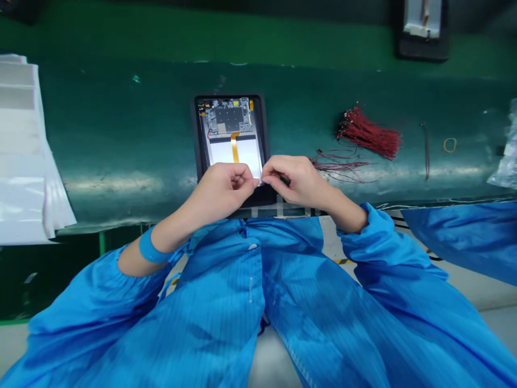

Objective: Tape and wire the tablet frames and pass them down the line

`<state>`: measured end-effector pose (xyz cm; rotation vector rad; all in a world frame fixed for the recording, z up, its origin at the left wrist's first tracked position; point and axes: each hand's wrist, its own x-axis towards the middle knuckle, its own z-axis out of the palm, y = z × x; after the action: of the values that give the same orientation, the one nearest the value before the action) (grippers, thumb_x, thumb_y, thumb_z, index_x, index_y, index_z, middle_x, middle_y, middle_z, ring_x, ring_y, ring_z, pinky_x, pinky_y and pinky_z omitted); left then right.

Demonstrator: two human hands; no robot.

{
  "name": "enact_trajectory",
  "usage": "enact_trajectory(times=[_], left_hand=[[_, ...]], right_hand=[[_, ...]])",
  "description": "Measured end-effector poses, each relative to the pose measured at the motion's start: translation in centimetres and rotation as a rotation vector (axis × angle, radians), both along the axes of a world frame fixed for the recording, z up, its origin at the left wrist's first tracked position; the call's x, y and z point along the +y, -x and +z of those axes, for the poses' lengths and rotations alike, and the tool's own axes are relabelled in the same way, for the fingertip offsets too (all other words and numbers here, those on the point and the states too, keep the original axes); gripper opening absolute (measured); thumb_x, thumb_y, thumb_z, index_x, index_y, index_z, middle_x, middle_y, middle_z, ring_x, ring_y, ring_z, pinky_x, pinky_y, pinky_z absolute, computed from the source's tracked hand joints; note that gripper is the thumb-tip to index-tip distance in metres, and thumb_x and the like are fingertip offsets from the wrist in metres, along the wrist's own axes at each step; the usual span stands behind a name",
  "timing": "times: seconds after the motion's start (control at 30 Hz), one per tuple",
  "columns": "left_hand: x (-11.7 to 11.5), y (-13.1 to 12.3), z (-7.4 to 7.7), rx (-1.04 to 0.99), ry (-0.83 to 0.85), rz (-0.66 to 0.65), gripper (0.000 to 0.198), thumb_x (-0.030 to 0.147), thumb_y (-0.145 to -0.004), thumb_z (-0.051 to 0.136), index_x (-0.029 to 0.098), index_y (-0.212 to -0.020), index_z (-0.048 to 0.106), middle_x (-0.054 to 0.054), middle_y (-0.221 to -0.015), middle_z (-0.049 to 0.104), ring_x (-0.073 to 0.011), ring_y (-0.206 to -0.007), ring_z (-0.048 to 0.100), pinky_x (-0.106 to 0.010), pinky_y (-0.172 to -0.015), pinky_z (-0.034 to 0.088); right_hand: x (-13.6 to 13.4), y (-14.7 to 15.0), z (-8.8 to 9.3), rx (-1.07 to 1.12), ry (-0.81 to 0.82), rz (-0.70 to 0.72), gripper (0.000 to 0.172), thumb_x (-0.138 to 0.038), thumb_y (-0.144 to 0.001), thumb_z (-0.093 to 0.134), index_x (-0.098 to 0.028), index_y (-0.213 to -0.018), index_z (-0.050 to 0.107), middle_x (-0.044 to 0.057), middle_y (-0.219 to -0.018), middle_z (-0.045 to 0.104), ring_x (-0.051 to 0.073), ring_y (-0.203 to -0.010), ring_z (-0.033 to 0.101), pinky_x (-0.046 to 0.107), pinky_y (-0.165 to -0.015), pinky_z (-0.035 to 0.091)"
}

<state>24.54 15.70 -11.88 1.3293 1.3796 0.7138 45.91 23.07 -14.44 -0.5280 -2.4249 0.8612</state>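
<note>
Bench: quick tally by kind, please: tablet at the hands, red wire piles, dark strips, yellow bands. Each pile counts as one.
Tablet: 1
Red wire piles: 2 (thick pile, loose thin pile)
Dark strip: 1
Yellow band: 1
Total: 5

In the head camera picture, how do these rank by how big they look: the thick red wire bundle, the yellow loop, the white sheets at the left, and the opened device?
1. White sheets, cut off by the picture's edge
2. Opened device
3. Thick red wire bundle
4. Yellow loop
</note>
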Motion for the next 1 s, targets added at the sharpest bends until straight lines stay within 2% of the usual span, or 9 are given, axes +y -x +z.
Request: enact_trajectory(times=[0.1,0.23,0.4,0.5,0.63,0.8,1.0], left_hand=[[-1.2,0.7,-0.4,0.212,-0.133,0.014,0.024,0.036,-0.092,0.067,0.017,-0.077,0.068,0.001,-0.061,0.058,-0.0109,-0.053,0.045,-0.026,-0.053,0.031],[-3.2,1.6,-1.2,0.371,-0.288,0.13,0.015,0.032,-0.096,0.068,0.018,-0.1,0.071,0.001,-0.073,0.067,-0.0129,-0.058,0.055,-0.028,-0.059,0.039],[-5.0,2.4,-2.8,0.501,-0.62,0.176,0.007,0.023,-0.098,0.064,0.019,-0.097,0.069,-0.007,-0.092,0.068,-0.0223,-0.085,0.062,-0.037,-0.077,0.049],[-5.5,2.6,-3.8,0.567,-0.751,0.188,0.005,0.02,-0.097,0.065,0.018,-0.099,0.07,-0.011,-0.105,0.067,-0.0282,-0.103,0.062,-0.044,-0.089,0.052],[-6.0,2.4,-4.6,0.602,-0.815,0.161,0.008,0.018,-0.094,0.068,0.018,-0.101,0.072,-0.014,-0.117,0.066,-0.0322,-0.112,0.059,-0.049,-0.092,0.053],[-6.2,1.9,-5.2,0.652,-0.867,0.056,0.021,0.015,-0.093,0.068,0.02,-0.111,0.077,-0.016,-0.133,0.063,-0.0358,-0.122,0.054,-0.054,-0.098,0.053],[-6.1,1.8,-5.8,0.691,-0.905,-0.041,0.031,0.011,-0.092,0.069,0.019,-0.12,0.078,-0.017,-0.145,0.059,-0.0371,-0.127,0.052,-0.055,-0.1,0.052]], right_hand=[[-0.6,0.2,-0.5,-0.114,-0.04,-0.032,0.012,-0.02,-0.101,0.052,-0.02,-0.091,0.06,0.002,-0.084,0.065,0.015,-0.073,0.053,0.028,-0.069,0.035],[-1.5,0.1,-1.8,-0.224,-0.069,-0.067,0.013,-0.021,-0.1,0.051,-0.019,-0.093,0.062,0.003,-0.084,0.068,0.016,-0.074,0.056,0.03,-0.069,0.032],[-2.6,0.1,-2.4,-0.27,-0.106,-0.076,0.023,-0.028,-0.107,0.047,-0.019,-0.096,0.065,0.004,-0.084,0.071,0.017,-0.074,0.059,0.03,-0.069,0.032],[-2.9,0.5,-2.5,-0.3,-0.161,-0.08,0.027,-0.029,-0.109,0.045,-0.018,-0.098,0.067,0.006,-0.088,0.074,0.018,-0.077,0.062,0.031,-0.069,0.033],[-3.0,0.6,-2.7,-0.353,-0.191,-0.072,0.029,-0.029,-0.111,0.043,-0.017,-0.101,0.067,0.008,-0.092,0.076,0.019,-0.08,0.064,0.031,-0.07,0.033],[-2.9,0.5,-2.6,-0.398,-0.224,-0.052,0.032,-0.03,-0.112,0.04,-0.017,-0.101,0.067,0.009,-0.093,0.076,0.02,-0.08,0.062,0.032,-0.069,0.032],[-2.9,0.6,-2.2,-0.444,-0.234,-0.018,0.032,-0.027,-0.113,0.038,-0.016,-0.104,0.067,0.01,-0.095,0.075,0.021,-0.084,0.062,0.032,-0.069,0.03]])
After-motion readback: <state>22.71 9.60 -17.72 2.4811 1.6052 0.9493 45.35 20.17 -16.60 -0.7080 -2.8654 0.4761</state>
